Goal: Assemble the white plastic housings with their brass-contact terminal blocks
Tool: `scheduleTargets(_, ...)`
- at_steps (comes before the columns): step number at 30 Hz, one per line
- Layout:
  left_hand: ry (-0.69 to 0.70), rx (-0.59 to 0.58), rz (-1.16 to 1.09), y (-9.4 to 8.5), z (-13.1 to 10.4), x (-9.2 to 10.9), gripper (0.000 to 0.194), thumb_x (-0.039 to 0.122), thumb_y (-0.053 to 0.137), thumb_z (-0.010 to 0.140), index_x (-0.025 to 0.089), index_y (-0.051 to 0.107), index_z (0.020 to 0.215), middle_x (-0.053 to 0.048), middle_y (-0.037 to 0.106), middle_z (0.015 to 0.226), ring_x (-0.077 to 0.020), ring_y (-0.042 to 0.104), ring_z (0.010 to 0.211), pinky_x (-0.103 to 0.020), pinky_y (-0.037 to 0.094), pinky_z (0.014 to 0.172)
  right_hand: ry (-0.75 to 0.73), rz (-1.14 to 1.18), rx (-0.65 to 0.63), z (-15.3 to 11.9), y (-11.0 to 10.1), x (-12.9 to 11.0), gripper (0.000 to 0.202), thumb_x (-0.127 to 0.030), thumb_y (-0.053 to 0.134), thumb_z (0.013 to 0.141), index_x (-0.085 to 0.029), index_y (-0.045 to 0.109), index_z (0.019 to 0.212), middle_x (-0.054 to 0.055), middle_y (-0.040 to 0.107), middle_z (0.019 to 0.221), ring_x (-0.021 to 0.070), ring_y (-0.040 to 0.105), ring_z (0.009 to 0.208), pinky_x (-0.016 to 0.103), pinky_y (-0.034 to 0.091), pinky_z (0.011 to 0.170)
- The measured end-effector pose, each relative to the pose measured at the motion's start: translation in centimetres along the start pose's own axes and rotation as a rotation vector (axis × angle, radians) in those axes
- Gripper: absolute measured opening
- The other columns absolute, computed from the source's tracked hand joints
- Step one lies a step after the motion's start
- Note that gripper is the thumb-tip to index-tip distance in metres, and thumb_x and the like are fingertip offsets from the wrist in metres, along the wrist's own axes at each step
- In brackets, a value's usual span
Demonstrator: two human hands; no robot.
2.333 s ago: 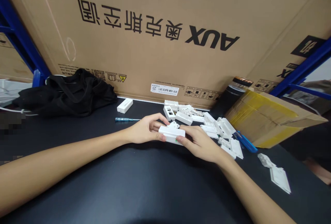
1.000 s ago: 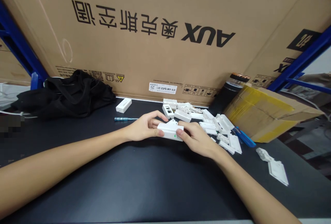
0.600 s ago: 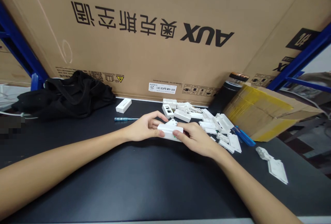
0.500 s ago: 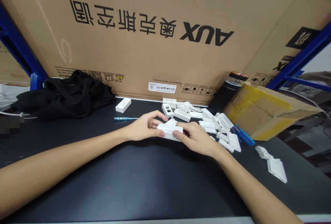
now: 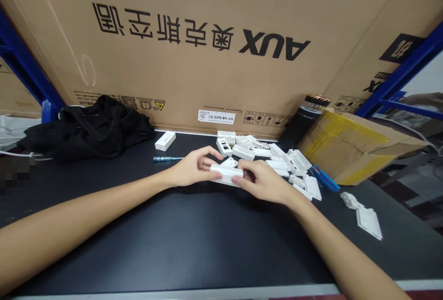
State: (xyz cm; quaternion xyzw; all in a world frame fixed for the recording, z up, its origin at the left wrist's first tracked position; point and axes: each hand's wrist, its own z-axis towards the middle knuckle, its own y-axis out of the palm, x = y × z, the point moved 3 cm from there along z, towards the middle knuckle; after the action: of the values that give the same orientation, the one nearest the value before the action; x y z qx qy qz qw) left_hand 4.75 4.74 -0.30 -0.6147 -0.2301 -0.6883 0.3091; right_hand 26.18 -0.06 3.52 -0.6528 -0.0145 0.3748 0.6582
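The left hand (image 5: pixel 189 171) and the right hand (image 5: pixel 265 181) grip a small white plastic housing (image 5: pixel 226 174) between them, one at each end. Both thumbs press on its near side, while the fingers curl behind it, partly hidden. The housing lies lengthwise between the hands, above the middle of the black tabletop (image 5: pixel 180 244). A flat white piece (image 5: pixel 229 162) shows just behind it; whether it touches the housing, I cannot tell.

Just beyond the left hand lies a screwdriver (image 5: pixel 167 159) with a metallic blue handle, and farther back a closed white case (image 5: pixel 165 141). A crumpled black cloth bag (image 5: pixel 100 129) lies to the left of that case.

Beyond the right hand spreads a pile of white plastic parts (image 5: pixel 243 153), with a blue-handled tool (image 5: pixel 327 180) at its right. A black bottle (image 5: pixel 299 122) leans behind a yellow-taped cardboard box (image 5: pixel 349 147). Nearer the right edge lie two white plastic pieces (image 5: pixel 368 222). A large AUX carton (image 5: pixel 190 74), its print upside down, stands across the back.
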Motion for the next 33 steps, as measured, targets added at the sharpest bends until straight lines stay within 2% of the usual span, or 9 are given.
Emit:
scheduleTargets(2,-0.006,0.013,0.034,-0.1,0.0,-0.1,0.05,0.036,0.082,0.08,0.017,0.053,0.115,-0.004,0.074,0.089,-0.0131,0.07,0.074,-0.024,0.052,0.069,0.028,-0.032,0.07,-0.1,-1.2,0.6,0.041,-0.056,0.049,0.098,-0.021,0.051,0.077,-0.002,0.055,0.066,0.013,0.047,0.059,0.027,0.033,0.057)
scheduleTargets(6,0.015,-0.034,0.172,0.1,-0.1,0.2,0.039,0.037,0.076,0.084,0.016,0.056,0.11,-0.002,0.071,0.084,-0.0126,0.066,0.071,-0.022,0.047,0.064,0.173,-0.175,0.319,-0.9,-4.2,2.7,0.043,-0.055,0.045,0.1,-0.021,0.048,0.074,-0.003,0.051,0.061,0.0134,0.044,0.057,0.029,0.03,0.057)
scheduleTargets(8,0.022,-0.068,0.233,0.4,-0.2,0.5,0.032,0.035,0.072,0.086,0.016,0.057,0.107,-0.001,0.068,0.083,-0.0127,0.065,0.071,-0.023,0.047,0.064,0.202,-0.186,0.343,-1.2,-4.8,3.6,0.042,-0.055,0.048,0.099,-0.022,0.049,0.074,-0.003,0.05,0.06,0.0133,0.044,0.056,0.029,0.03,0.057)
scheduleTargets(11,0.02,-0.096,0.283,0.7,-0.2,0.8,0.024,0.031,0.066,0.089,0.017,0.059,0.106,0.0,0.067,0.082,-0.0128,0.064,0.069,-0.024,0.046,0.064,0.128,-0.127,0.231,-1.1,-4.1,3.5,0.04,-0.053,0.05,0.098,-0.021,0.053,0.075,-0.003,0.053,0.062,0.0135,0.046,0.059,0.029,0.032,0.058)
scheduleTargets(15,0.038,-0.108,0.395,0.7,-0.1,1.1,0.021,0.033,0.062,0.091,0.016,0.063,0.105,0.0,0.066,0.078,-0.0126,0.059,0.067,-0.023,0.042,0.064,0.007,0.035,0.003,-0.4,-1.6,1.3,0.04,-0.055,0.051,0.098,-0.019,0.058,0.08,-0.003,0.054,0.064,0.0121,0.046,0.059,0.027,0.033,0.057)
scheduleTargets(19,0.062,-0.114,0.51,0.8,-0.1,1.3,0.025,0.038,0.064,0.091,0.017,0.066,0.105,0.001,0.064,0.078,-0.0124,0.056,0.069,-0.022,0.04,0.063,-0.069,0.086,-0.123,0.2,0.5,-0.6,0.038,-0.056,0.065,0.089,-0.019,0.06,0.08,-0.007,0.045,0.059,0.0097,0.04,0.055,0.025,0.03,0.056)
scheduleTargets(23,0.084,-0.118,0.585,0.7,0.0,1.2,0.031,0.043,0.068,0.089,0.018,0.068,0.107,0.001,0.067,0.085,-0.0132,0.057,0.073,-0.022,0.04,0.065,-0.118,0.082,-0.149,0.6,1.6,-0.9,0.038,-0.052,0.063,0.091,-0.02,0.053,0.071,-0.008,0.041,0.056,0.0088,0.038,0.053,0.026,0.028,0.056)
scheduleTargets(28,0.114,-0.15,0.587,0.8,-0.2,1.1,0.034,0.045,0.07,0.088,0.02,0.066,0.111,-0.002,0.071,0.098,-0.0157,0.064,0.083,-0.025,0.045,0.074,-0.157,0.074,-0.083,0.7,2.0,-1.1,0.041,-0.042,0.063,0.09,-0.021,0.038,0.065,-0.009,0.034,0.055,0.0083,0.034,0.053,0.027,0.028,0.059)
scheduleTargets(33,0.184,-0.167,0.627,0.8,0.0,2.0,0.045,0.048,0.075,0.084,0.021,0.062,0.117,-0.004,0.07,0.107,-0.0161,0.064,0.086,-0.025,0.048,0.073,-0.139,0.044,-0.057,0.7,1.9,-1.0,0.038,-0.037,0.068,0.084,-0.022,0.038,0.067,-0.009,0.032,0.058,0.0087,0.03,0.055,0.027,0.025,0.059)
